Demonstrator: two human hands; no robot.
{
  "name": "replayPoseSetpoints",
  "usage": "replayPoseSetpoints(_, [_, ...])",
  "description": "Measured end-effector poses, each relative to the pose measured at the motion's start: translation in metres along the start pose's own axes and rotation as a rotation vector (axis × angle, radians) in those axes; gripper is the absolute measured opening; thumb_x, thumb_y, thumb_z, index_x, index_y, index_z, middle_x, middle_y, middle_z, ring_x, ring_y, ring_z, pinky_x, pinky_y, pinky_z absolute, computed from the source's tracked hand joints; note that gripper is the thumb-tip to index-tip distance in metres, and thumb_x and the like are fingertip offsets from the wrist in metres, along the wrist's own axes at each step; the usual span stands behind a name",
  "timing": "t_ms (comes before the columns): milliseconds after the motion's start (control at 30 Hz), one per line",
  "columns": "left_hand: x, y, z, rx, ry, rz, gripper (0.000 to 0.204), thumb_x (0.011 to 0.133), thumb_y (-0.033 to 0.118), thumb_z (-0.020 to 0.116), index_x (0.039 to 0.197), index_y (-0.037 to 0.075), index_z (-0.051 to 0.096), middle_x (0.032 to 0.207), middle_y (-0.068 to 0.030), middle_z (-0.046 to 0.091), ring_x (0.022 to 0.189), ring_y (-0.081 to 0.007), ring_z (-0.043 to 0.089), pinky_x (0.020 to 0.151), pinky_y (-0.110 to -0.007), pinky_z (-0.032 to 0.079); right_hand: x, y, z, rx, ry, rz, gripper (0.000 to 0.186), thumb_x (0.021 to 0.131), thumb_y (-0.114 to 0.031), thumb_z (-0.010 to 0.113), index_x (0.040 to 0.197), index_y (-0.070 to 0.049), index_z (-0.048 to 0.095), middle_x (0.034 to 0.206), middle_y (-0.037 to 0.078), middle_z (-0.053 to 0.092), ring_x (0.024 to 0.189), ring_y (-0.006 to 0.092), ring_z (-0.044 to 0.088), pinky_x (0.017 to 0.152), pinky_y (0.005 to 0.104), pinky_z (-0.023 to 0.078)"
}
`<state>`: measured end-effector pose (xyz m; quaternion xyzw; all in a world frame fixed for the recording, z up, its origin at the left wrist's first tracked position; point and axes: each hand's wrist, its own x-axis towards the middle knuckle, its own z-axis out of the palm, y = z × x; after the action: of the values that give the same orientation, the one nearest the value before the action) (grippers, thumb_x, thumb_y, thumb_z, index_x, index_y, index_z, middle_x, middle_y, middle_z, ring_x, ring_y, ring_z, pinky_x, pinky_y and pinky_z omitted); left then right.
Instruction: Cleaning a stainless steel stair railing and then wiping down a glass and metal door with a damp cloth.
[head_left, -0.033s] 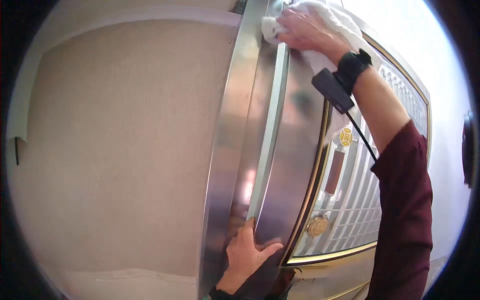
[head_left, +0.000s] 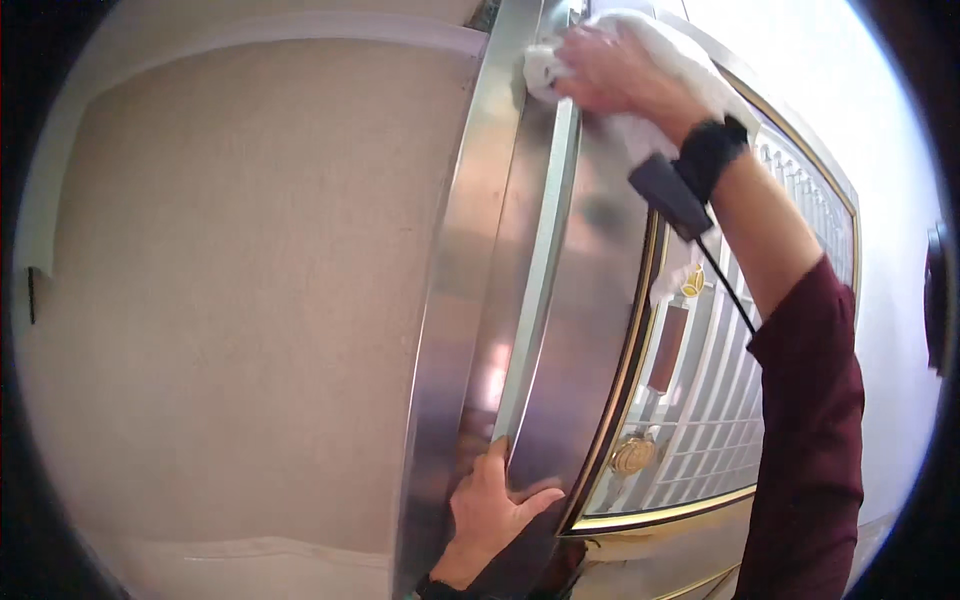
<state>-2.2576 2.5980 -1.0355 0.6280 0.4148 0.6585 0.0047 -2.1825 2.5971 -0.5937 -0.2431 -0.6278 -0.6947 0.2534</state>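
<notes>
High up, my right hand point(head_left: 620, 75) is closed on a white cloth point(head_left: 680, 50) and presses it against the top of a shiny metal door frame point(head_left: 590, 250). Part of the cloth hangs down behind my wrist. A narrow pale metal strip point(head_left: 541, 250) runs lengthwise along the frame. Low on this strip rests my left hand point(head_left: 488, 515), its fingers reaching upward along the metal and its thumb spread to the right. Nothing loose shows in the left hand. A black wristband with a small box point(head_left: 670, 195) is on my right wrist.
A beige textured wall panel point(head_left: 240, 300) fills the left side. To the right of the frame is a gold-edged door panel point(head_left: 700, 400) with pale bars and round gold ornaments point(head_left: 632, 456). A white wall point(head_left: 890, 250) lies at the far right.
My right hand and the cloth have shifted slightly downward along the top of the frame, with the wrist a little to the right. The left hand stays in place.
</notes>
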Motion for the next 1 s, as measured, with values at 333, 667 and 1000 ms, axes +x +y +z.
replayPoseSetpoints(333, [-0.005,0.0,-0.002,0.019,0.009,0.01,0.082,0.065,0.054,0.069,0.12,0.0,0.04,0.101,-0.019,0.053,0.088,-0.0353,0.055,0.074,-0.042,0.045,-0.137,-0.153,-0.03,0.546,-0.139,-0.475,0.025,0.061,-0.03,0.064,0.068,-0.008,0.056,0.076,0.01,0.054,0.078,0.0282,0.054,0.08,0.0426,0.04])
replayPoseSetpoints(667, [-0.004,-0.004,0.002,0.058,0.013,0.054,0.083,0.065,0.058,0.065,0.12,0.001,0.04,0.099,-0.0181,0.053,0.089,-0.0339,0.055,0.075,-0.043,0.045,0.04,-0.029,0.027,0.526,0.503,0.291,0.063,0.079,-0.046,0.055,0.119,0.0,0.042,0.116,0.036,0.041,0.111,0.0487,0.04,0.087,0.0534,0.038])
replayPoseSetpoints(1000, [-0.01,-0.007,0.003,0.025,0.16,0.073,0.082,0.064,0.055,0.067,0.123,0.004,0.04,0.098,-0.0169,0.054,0.089,-0.0355,0.054,0.075,-0.043,0.044,-0.072,-0.17,-0.001,0.259,-0.059,-0.05,0.074,0.081,-0.04,0.056,0.136,-0.006,0.02,0.123,0.051,0.012,0.107,0.0645,0.032,0.084,0.0593,0.04])
